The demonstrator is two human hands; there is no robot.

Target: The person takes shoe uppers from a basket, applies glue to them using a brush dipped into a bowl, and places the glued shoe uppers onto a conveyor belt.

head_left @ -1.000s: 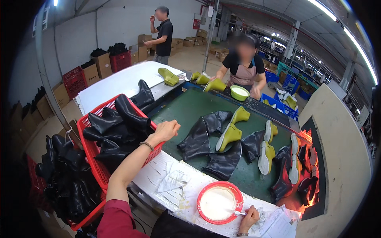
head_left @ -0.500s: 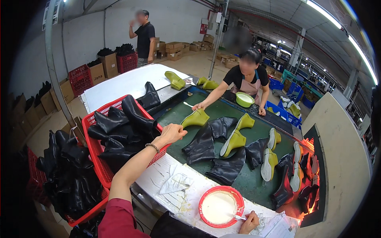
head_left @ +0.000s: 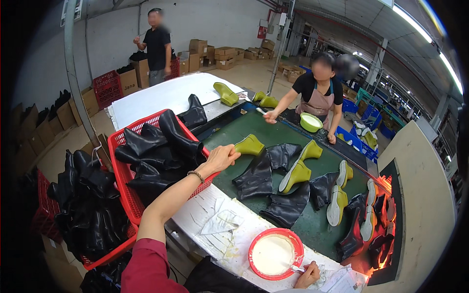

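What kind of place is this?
Probably a shoe factory: black boot uppers and olive-green soles lie on a green belt by a glowing opening, and a red basket holds more black uppers.

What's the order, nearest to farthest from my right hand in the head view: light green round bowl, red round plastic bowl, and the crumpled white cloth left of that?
1. Red round plastic bowl, just left of your right hand.
2. Crumpled white cloth, farther left, past the bowl.
3. Light green round bowl, across the dark green work surface.

Cardboard boxes (head_left: 225,64) (brown, some stacked) stand near the pale wall (head_left: 113,46).
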